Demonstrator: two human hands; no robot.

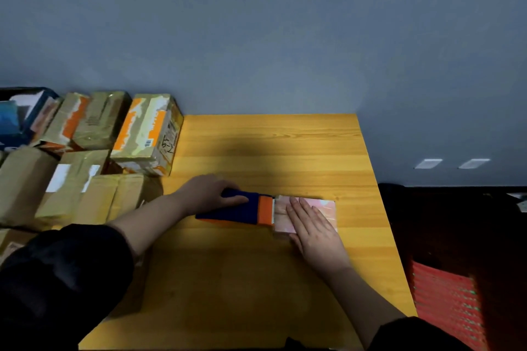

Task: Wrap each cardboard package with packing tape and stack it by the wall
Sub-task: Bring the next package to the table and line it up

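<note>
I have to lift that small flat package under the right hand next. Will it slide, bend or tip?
The small package looks glossy with tape, so it may slide on the smooth table. It lies flat and low, so tipping seems unlikely. The right hand presses it flat without visible denting; probably fairly stiff and light.

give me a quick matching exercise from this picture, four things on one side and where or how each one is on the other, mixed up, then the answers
Things
1. left hand
2. right hand
3. small package
4. taped boxes

States
A. lies flat on the yellow table, at the orange end of the dispenser
B. piled at the table's left end, against the grey wall
C. grips the blue tape dispenser
D. rests flat, fingers straight, on top of the package

Pairs: 1-C, 2-D, 3-A, 4-B
</note>
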